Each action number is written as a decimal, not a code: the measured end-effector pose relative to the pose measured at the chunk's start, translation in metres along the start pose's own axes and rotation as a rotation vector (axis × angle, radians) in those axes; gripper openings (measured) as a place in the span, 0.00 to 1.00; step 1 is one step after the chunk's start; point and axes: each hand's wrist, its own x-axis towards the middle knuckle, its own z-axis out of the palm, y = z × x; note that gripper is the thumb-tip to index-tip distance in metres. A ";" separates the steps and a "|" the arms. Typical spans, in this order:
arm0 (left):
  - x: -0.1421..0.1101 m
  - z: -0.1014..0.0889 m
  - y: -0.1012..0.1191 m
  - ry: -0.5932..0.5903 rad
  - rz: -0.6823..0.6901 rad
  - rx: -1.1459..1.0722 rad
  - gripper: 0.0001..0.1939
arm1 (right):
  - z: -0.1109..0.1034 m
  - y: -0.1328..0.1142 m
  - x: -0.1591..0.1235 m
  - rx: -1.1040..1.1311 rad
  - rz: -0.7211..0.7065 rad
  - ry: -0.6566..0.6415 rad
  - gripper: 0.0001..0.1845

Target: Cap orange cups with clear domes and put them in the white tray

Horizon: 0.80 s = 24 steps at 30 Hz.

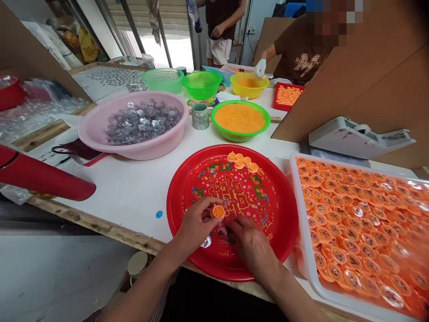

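Note:
My left hand [197,223] pinches a small orange toy cup [219,212] between thumb and fingers, its round opening facing up. It hovers over a red round tray [181,179] printed with flowers and gold characters. Low over the same tray, my right hand [253,243] has its fingers curled together; what they hold, if anything, is hidden. Several more orange cups [239,163] sit grouped at the tray's far rim. A shiny clear disc [206,242] lies on the tray beside my left wrist.
At right stands a clear bin [303,214] full of orange cups with picture lids, before a tape dispenser [358,136]. Beyond the tray are a pink basin [161,150] of clear pieces, a mug [200,117] and a green bowl [239,136]. A red bottle [50,176] lies left. Two people stand behind.

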 end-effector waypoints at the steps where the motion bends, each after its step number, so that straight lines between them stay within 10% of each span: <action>1: -0.001 0.001 -0.001 0.000 0.018 -0.001 0.13 | -0.001 0.000 -0.002 0.038 0.022 -0.006 0.16; 11: -0.003 -0.011 0.003 0.059 -0.155 -0.132 0.14 | 0.005 -0.017 0.009 0.161 0.087 -0.030 0.12; 24: -0.012 0.001 0.009 -0.042 -0.163 -0.123 0.14 | -0.021 0.000 -0.010 1.066 0.337 0.067 0.05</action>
